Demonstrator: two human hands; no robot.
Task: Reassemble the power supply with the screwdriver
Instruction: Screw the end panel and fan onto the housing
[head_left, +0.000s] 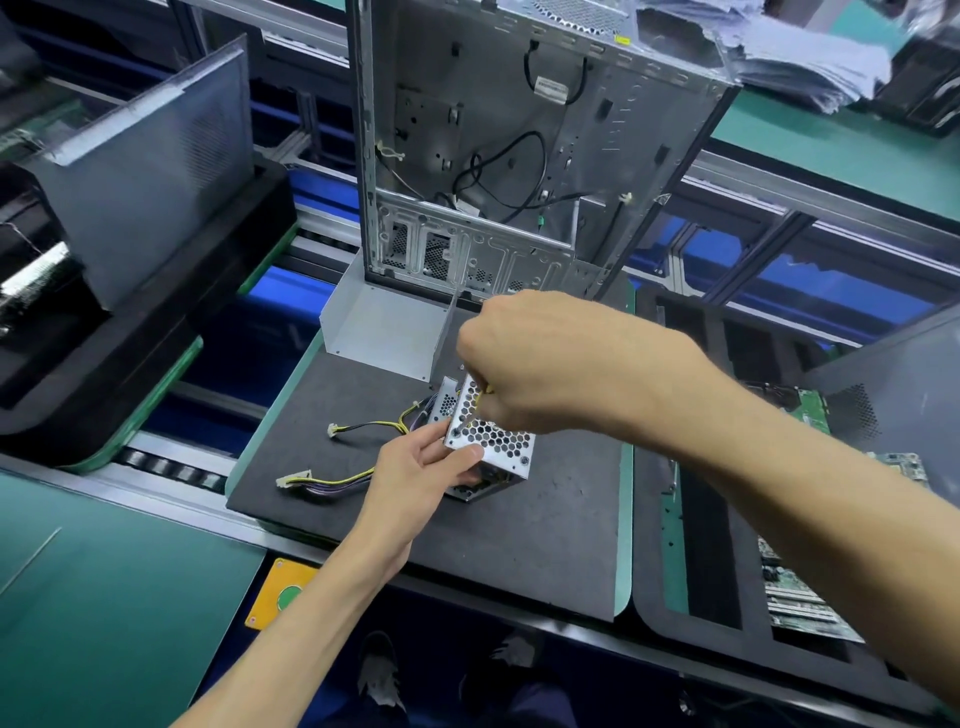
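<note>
On the dark foam mat (519, 545), the power supply (491, 441) stands tilted on one edge. Risk as I judge it: the screwdriver (470, 413) slipping out of the corner screw if the casing rocks. My left hand (415, 478) pinches the near corner; my right hand (550, 364) is fisted around the driver handle, wrist bent downward.

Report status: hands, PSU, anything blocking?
Left hand grips the power supply on the mat. Right hand grips the screwdriver, tip at a corner screw. Cables trail left, clear of the work.
</note>
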